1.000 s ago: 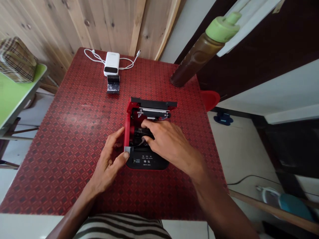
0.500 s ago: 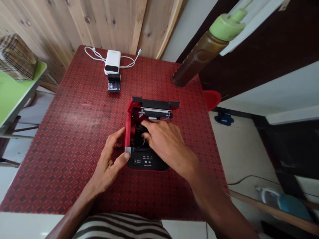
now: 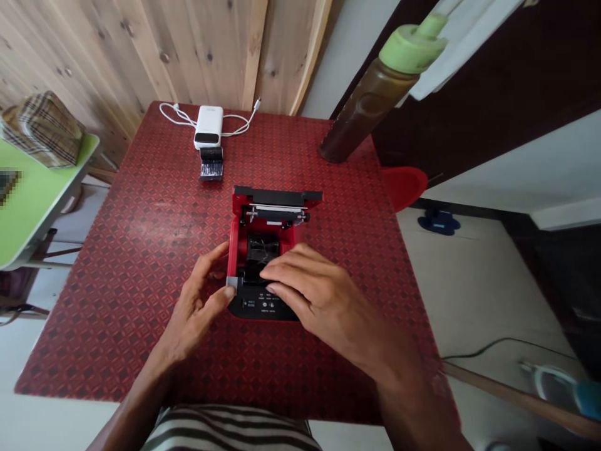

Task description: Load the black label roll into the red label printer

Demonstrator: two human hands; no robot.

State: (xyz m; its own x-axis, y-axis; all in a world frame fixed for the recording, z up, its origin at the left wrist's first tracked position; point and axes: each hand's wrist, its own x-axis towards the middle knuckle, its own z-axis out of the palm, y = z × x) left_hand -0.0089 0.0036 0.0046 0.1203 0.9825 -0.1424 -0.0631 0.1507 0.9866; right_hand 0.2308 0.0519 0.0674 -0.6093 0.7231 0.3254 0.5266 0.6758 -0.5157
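A red and black label printer [image 3: 231,250] sits on the table with its lid raised at the back, showing a roller under the lid. Inside its compartment lies a shiny black roll [image 3: 261,249], seemingly of film or labels. My left hand [image 3: 197,300] holds the printer's left side, thumb on the grey corner piece and fingers along the outer wall. Reaching in from the right, my right hand [image 3: 319,288] has its fingertips close together at the roll's front edge, above the control panel [image 3: 263,304]. The roll's right part is hidden behind that hand.
At the back stand a white power bank [image 3: 209,125] with a cable and a small black strip [image 3: 211,166] before it. A tall brown bottle [image 3: 366,103] with a green lid is at back right. A red stool [image 3: 406,186] sits beyond the table's right edge.
My right hand has drawn back from deep in the compartment toward its front edge, uncovering the black roll. My left hand keeps its place on the printer. The view has shifted slightly.
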